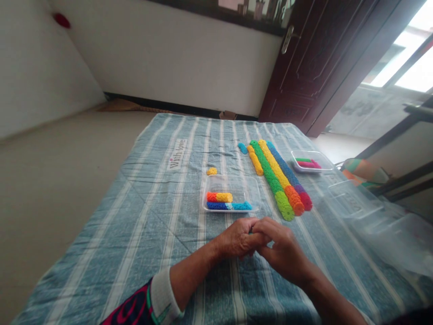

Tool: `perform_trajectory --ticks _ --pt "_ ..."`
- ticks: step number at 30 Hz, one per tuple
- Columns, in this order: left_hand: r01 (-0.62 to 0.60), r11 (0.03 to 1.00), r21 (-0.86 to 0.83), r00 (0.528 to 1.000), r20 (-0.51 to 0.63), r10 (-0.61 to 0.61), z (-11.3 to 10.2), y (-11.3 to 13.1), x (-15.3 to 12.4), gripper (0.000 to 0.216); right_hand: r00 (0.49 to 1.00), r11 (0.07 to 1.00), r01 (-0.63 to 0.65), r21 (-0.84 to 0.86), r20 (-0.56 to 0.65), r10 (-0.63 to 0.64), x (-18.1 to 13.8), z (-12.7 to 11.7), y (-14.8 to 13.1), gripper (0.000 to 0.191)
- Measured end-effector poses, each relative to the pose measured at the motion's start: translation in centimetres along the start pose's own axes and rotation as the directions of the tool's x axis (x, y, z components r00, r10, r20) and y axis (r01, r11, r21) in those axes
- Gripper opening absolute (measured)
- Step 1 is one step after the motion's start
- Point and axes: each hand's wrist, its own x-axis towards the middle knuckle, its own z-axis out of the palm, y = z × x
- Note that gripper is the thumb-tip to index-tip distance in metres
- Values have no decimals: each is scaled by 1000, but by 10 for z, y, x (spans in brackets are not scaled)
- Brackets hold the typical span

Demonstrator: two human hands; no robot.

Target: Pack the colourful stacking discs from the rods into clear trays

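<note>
My left hand (237, 239) and my right hand (282, 250) meet near the front middle of the striped cloth, fingers pinched together on a small dark green piece (251, 231) that is mostly hidden. Just beyond them stands a clear tray (248, 183) holding short rows of round toothed discs (225, 201) in red, yellow and blue. To its right lie long rows of stacked discs (275, 178) in green, yellow-orange and blue-red, with a shorter yellow row (254, 160) beside them.
A loose yellow disc (211, 171) and a blue one (242, 147) lie on the blue striped cloth (152, 212). A second clear tray (323, 158) with green and pink rows sits far right. Clear plastic lids (372, 212) lie at the right edge. A dark door (314, 63) stands behind.
</note>
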Motion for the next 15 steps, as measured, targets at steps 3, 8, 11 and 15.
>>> perform_trajectory --ticks 3,8,11,15 --pt "-5 1000 -31 1000 -8 4 1 2 0 26 997 998 65 7 47 -65 1 0 1 23" --pt "-21 992 -125 999 38 26 -1 4 -1 41 975 992 127 17 179 -128 13 -22 -3 20" --pt "38 994 -100 992 126 -25 -5 2 -1 64 961 981 166 -104 240 -137 36 -48 -7 15" --pt "83 994 66 976 197 -95 -9 -2 -1 76 924 923 260 -283 352 -152 89 -61 -3 12"
